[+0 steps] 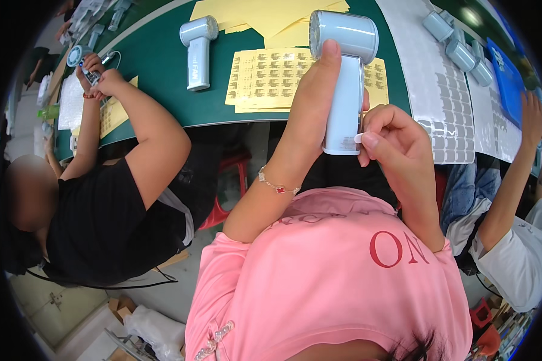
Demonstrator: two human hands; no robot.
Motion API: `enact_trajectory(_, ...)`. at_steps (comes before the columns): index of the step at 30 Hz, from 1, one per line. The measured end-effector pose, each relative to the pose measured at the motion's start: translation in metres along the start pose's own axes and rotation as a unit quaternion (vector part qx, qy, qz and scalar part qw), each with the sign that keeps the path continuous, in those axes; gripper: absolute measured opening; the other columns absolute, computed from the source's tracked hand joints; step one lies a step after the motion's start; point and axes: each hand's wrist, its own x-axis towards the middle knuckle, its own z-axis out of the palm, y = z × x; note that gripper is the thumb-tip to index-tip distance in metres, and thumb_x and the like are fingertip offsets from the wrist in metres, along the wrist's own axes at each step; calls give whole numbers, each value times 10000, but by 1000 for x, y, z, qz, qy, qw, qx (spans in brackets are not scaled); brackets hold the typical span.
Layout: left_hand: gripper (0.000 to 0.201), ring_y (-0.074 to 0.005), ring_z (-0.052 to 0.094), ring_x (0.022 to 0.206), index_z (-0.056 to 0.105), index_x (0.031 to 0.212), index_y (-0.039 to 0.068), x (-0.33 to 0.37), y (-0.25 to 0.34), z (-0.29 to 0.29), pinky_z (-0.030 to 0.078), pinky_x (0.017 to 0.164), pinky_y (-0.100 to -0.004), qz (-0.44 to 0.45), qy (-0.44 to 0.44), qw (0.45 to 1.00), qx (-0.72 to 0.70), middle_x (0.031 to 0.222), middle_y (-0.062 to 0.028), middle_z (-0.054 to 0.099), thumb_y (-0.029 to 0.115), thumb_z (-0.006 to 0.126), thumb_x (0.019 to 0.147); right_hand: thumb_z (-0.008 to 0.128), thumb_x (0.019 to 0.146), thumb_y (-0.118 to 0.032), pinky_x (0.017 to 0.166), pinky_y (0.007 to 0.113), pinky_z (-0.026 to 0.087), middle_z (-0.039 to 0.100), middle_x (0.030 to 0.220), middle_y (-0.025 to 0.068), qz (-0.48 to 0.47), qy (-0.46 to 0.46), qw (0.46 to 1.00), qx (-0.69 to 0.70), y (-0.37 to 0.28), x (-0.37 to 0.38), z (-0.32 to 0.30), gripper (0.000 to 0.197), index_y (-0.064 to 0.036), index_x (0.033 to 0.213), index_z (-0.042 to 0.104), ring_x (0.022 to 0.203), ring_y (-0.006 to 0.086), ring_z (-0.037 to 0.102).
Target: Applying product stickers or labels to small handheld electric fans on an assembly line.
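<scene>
My left hand (313,105) is wrapped round the handle of a light blue handheld fan (343,117), its thumb lying up against the round head. The fan is upright above the table's near edge, and a small patch of fine print shows low on its handle. My right hand (400,135) is closed in a pinch at the lower right edge of the handle. A whitish sliver shows at its thumb tip; I cannot tell whether it is a nail or a small label. Another light blue fan (199,54) lies on the green table, left of my hands.
Yellow label sheets (262,78) lie behind my hands on the green table (156,90). To the right are a white sheet of grey stickers (451,120), several fans (461,54) and a blue tray (504,78). Co-workers sit on both sides; the left one holds a fan (76,56).
</scene>
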Motion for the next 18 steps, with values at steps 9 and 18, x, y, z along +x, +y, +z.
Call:
enact_trajectory(9,645,-89,522,544,497,982,25,-2,1,-2,418,478,-216,11,-4,1000,-8,629,-65,549,636,326,866,587,795,11,564,196,408,498,798,44,-20,10,1000,-20,0,-2,5,82,1,789,506,627,86,494)
enact_trajectory(18,640,-87,524,546,495,992,26,-2,-1,-4,414,468,-211,14,1,1000,-8,630,-67,550,632,326,868,616,787,22,550,182,407,525,780,28,-27,7,1000,-9,1,0,6,98,1,789,520,627,67,504)
